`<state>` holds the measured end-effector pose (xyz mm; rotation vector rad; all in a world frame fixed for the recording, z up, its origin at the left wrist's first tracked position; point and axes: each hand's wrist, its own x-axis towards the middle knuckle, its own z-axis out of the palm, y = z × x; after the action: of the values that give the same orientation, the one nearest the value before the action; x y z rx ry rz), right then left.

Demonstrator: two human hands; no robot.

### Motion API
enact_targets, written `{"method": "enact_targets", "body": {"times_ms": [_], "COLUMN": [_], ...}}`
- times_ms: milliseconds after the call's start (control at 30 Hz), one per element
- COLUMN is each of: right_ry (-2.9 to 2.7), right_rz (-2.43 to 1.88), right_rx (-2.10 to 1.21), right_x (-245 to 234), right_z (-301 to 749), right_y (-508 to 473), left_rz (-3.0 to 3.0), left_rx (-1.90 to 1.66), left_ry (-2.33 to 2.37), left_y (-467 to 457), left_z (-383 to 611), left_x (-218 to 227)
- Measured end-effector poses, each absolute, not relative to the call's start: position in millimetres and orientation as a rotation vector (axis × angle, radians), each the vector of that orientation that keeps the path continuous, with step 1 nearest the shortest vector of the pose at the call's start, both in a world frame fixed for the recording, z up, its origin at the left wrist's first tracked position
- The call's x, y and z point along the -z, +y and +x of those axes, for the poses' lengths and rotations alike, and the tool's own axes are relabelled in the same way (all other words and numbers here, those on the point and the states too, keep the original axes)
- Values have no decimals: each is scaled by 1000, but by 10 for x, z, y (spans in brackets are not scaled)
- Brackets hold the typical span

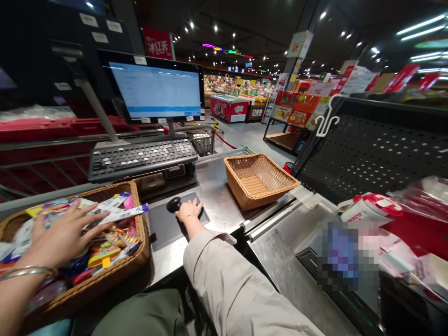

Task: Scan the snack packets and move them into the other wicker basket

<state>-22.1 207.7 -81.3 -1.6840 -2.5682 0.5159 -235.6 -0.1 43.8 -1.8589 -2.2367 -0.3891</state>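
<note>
My left hand [63, 231] is spread over a wicker basket [138, 219] on the left, its fingers apart above mixed snack packets [105, 249]. Bangles circle that wrist, and the hand appears to hold nothing. In the middle, my right hand [189, 211] is curled at a black device that looks like a barcode scanner [174, 204]. Its rounded head shows beside the thumb; the rest is mostly hidden by the hand. A grey mat [163, 228] lies beneath them on the metal counter [213, 186].
Behind my hands stand a keyboard [143, 156] and a lit monitor [159, 88]. An unfilled wicker basket [261, 184] sits tilted at the counter's far right. Along the right side are a black perforated panel [378, 144], a white-and-red cup [371, 209] and a blurred-out patch.
</note>
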Motion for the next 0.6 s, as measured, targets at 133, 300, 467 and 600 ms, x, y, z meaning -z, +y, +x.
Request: {"method": "enact_targets", "body": {"times_ms": [133,300,467,600], "right_ry": [-2595,-2578,-2492,-2436], "right_rz": [-1629,-1589,-1558,-1543], "right_rx": [-527,-630,-758,-847], "right_x": [804,800,788,737], "right_z": [-224,-254,-239,-231], "right_y": [2082,2116,2181,2210], "left_rz": [-1760,-1757,-1770,-1784], "left_rx": [224,250,293,322], "left_ry": [-2210,-2321,-2377,-2388], "left_y": [157,73,38,35], "left_z": [-2506,-2379,-2270,-2258], "left_x": [-142,-226,-321,-330]}}
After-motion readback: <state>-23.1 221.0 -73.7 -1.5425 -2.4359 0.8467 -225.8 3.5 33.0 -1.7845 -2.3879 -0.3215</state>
